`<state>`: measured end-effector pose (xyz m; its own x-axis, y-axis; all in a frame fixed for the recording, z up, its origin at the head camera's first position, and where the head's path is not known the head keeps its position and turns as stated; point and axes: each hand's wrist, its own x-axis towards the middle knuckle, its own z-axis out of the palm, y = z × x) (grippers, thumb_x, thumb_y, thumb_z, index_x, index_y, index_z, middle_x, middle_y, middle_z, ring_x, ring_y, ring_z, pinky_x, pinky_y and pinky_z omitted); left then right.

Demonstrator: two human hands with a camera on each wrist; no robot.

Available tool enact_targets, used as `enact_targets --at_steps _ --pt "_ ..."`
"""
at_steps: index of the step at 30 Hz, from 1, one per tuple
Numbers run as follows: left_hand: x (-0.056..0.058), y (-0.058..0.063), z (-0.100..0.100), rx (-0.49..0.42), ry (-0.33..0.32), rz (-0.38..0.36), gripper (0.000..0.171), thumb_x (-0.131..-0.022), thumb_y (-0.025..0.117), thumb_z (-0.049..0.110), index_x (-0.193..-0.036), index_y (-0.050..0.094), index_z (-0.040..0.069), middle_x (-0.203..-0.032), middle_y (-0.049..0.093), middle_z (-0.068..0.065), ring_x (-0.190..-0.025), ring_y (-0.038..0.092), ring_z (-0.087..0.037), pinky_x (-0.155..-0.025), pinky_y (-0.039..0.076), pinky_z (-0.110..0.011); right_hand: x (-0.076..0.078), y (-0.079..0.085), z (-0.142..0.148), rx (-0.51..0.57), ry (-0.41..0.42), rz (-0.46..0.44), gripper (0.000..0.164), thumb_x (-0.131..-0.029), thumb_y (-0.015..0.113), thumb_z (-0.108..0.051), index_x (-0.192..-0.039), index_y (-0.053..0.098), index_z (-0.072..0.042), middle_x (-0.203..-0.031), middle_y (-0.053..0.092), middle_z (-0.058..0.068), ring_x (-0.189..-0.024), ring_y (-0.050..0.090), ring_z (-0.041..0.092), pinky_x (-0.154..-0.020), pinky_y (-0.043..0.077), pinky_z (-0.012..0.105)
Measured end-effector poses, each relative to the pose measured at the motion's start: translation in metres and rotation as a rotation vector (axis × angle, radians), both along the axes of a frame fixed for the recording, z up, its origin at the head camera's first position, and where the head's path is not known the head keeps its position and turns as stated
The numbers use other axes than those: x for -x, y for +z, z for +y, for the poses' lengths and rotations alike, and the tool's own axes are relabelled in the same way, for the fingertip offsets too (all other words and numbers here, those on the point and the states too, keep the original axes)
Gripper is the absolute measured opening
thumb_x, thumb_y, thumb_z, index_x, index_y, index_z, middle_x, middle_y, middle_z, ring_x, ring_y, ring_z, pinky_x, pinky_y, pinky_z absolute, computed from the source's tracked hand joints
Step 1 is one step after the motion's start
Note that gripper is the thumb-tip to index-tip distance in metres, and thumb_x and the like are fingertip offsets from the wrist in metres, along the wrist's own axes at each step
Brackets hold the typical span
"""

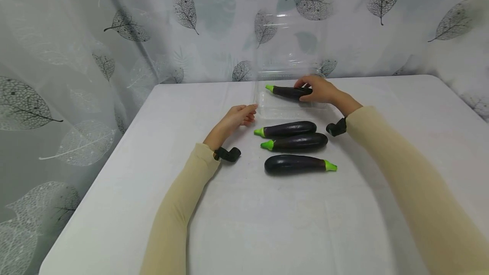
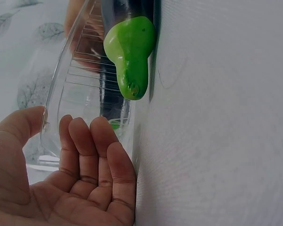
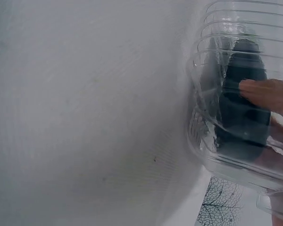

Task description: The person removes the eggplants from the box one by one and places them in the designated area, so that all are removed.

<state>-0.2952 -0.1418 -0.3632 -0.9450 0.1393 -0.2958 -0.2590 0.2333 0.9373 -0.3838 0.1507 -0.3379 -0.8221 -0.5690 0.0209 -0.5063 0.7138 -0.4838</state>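
At the back of the table, a clear plastic clamshell box [image 1: 267, 107] lies with its lid [image 1: 292, 39] raised behind it. My right hand [image 1: 318, 89] grips a dark eggplant [image 1: 282, 91] with a green cap, inside the box's base; its thumb and fingers also show through the clear wall in the right wrist view. At the box's left side, my left hand [image 1: 238, 116] touches the rim with its thumb, the fingers loosely bent against the wall. In front of the box lie three more eggplants: a rear one [image 1: 290, 129], a middle one [image 1: 299, 141] and a front one [image 1: 294, 164].
The white-covered table [image 1: 267, 224] ends just behind the box, where a leaf-patterned curtain [image 1: 214, 20] hangs. The front eggplant points its green cap right, the other two left. A black wrist camera [image 1: 228, 154] sits close to the table on the left arm.
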Motion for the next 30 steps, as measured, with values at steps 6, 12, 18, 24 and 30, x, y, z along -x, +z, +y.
enact_targets --at_steps 6,12,18,24,30 --pt "0.0 0.001 -0.001 -0.008 0.002 0.001 0.04 -0.097 0.059 0.038 -0.107 0.061 -0.001 -0.087 0.057 -0.002 -0.08 0.057 -0.012 -0.07 0.048 -0.021 -0.001 -0.001 0.001 0.004 0.012 0.008 0.045 -0.087 0.07 -0.006 -0.129 0.053 0.002 -0.13 0.054 0.024 -0.125 0.046 0.041 -0.106 0.034 0.055" --pt "0.0 0.002 0.0 -0.007 0.002 -0.003 0.04 -0.097 0.059 0.038 -0.106 0.06 0.0 -0.087 0.057 -0.002 -0.08 0.057 -0.012 -0.07 0.048 -0.021 -0.003 0.0 0.001 0.006 0.002 -0.009 0.045 -0.088 0.071 -0.008 -0.129 0.054 0.001 -0.129 0.055 0.023 -0.124 0.048 0.04 -0.104 0.036 0.056" --pt "0.0 0.002 -0.001 -0.009 0.006 -0.005 0.039 -0.097 0.059 0.038 -0.106 0.061 0.0 -0.086 0.057 -0.001 -0.08 0.057 -0.011 -0.07 0.048 -0.02 -0.006 0.0 0.002 0.028 -0.001 -0.014 0.044 -0.087 0.072 -0.008 -0.127 0.055 0.001 -0.127 0.056 0.023 -0.123 0.049 0.04 -0.103 0.037 0.056" --pt "-0.001 0.002 -0.001 -0.017 0.003 -0.011 0.04 -0.097 0.059 0.038 -0.107 0.061 -0.001 -0.087 0.057 -0.001 -0.08 0.057 -0.012 -0.07 0.048 -0.02 -0.008 0.001 0.002 0.048 -0.001 -0.015 0.043 -0.086 0.072 -0.008 -0.125 0.056 0.001 -0.126 0.057 0.023 -0.121 0.05 0.041 -0.102 0.038 0.056" --pt "-0.001 0.003 -0.001 -0.013 0.007 -0.011 0.041 -0.097 0.059 0.038 -0.108 0.061 -0.001 -0.087 0.057 -0.001 -0.081 0.057 -0.012 -0.07 0.048 -0.02 -0.01 0.003 0.002 0.077 0.0 -0.02 0.042 -0.086 0.072 -0.006 -0.124 0.057 0.002 -0.125 0.058 0.024 -0.12 0.051 0.041 -0.102 0.039 0.055"
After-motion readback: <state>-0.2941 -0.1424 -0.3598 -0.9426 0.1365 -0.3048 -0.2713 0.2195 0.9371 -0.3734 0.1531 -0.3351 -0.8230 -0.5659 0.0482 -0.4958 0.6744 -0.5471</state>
